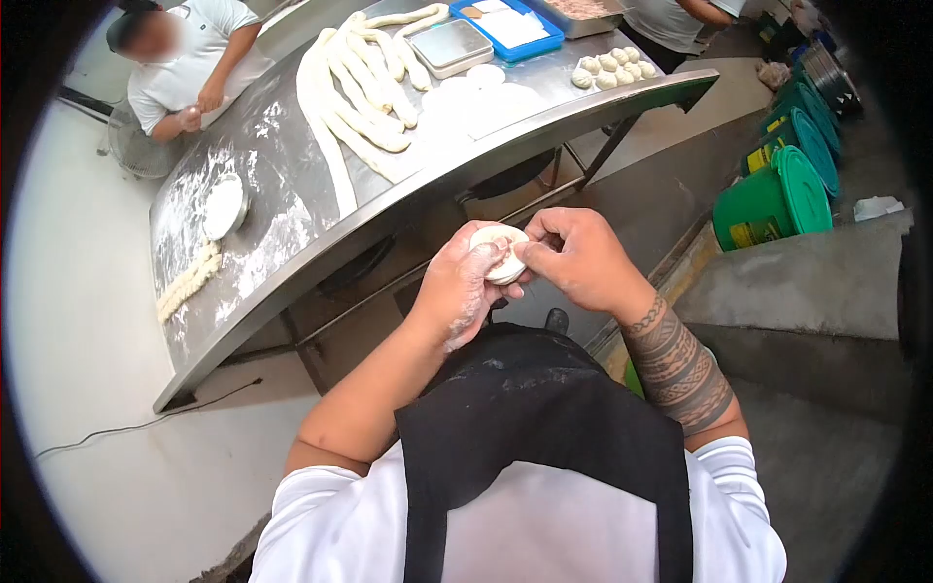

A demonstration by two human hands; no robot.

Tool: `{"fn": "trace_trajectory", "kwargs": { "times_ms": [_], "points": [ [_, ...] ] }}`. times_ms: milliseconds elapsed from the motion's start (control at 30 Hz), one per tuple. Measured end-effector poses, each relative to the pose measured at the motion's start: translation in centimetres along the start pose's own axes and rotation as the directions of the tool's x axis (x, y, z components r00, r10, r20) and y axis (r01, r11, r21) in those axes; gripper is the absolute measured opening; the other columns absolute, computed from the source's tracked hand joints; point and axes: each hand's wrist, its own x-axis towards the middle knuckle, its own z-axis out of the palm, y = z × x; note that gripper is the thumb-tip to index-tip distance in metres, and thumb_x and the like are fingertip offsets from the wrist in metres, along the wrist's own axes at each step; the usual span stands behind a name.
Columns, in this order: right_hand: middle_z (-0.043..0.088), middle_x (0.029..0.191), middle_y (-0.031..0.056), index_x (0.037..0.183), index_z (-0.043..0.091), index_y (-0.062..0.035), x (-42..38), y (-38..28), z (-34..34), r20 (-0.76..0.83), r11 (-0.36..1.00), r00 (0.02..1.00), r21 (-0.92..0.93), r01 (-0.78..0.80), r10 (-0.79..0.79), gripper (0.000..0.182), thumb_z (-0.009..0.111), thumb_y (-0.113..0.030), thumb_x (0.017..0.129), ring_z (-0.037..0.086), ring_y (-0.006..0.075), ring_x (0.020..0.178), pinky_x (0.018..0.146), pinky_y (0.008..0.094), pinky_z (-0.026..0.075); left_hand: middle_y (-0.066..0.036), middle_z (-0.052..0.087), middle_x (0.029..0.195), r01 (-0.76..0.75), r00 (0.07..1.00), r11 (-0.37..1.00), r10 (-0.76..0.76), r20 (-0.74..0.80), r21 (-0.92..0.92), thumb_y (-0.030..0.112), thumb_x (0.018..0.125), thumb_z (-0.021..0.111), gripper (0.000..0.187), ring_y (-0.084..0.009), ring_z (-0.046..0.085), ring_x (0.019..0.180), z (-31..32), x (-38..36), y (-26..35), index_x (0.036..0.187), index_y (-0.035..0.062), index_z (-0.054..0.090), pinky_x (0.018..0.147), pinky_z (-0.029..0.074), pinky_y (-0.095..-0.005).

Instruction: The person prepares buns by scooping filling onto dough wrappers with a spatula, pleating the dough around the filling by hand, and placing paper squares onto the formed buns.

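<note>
My left hand [457, 284] cups a round dough wrapper [506, 271], its thumb pressed onto the middle. A little pale filling shows inside the wrapper, partly hidden by that thumb. On the right side of the dough, my right hand [578, 255] pinches the edge between thumb and fingers. Both hands are held in front of my black apron, short of the steel table [277, 243]. Flour dusts my left hand and wrist.
Long dough ropes [335, 126] lie on the table beside flat dough rounds, a scale [450, 47], a blue tray [535, 41] and several shaped buns [612, 68]. A flour bowl [225, 206] sits left. Co-workers stand across the table. Green buckets [763, 204] stand right.
</note>
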Motion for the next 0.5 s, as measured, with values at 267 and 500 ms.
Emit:
{"fn": "trace_trajectory", "kwargs": {
  "times_ms": [267,500],
  "points": [
    [0.059,0.067,0.0110,0.084,0.068,0.0028,-0.5,-1.0,1.3,-0.027,0.999,1.000,-0.037,0.007,-0.008,0.026,0.067,-0.021,0.092,0.053,0.0145,0.062,0.060,0.0335,0.046,-0.010,0.064,0.101,0.010,0.999,0.947,0.003,-0.038,0.320,0.018,0.103,0.056,0.020,-0.0164,0.062,0.076,-0.8,-0.7,1.6,0.117,0.0042,0.053,0.061,0.049,-0.0279],
    [0.054,0.069,0.0026,0.085,0.065,0.0031,-0.9,-1.5,2.9,-0.051,0.999,0.998,0.006,0.032,-0.032,0.022,0.066,-0.017,0.093,0.049,0.0100,0.068,0.062,0.0309,0.043,-0.006,0.064,0.093,-0.009,0.999,0.998,0.011,0.037,-0.062,0.056,0.109,0.037,0.049,-0.0137,0.057,0.068,-2.5,-1.4,1.6,0.112,0.0102,0.055,0.054,0.043,-0.0275]
  ]
}}
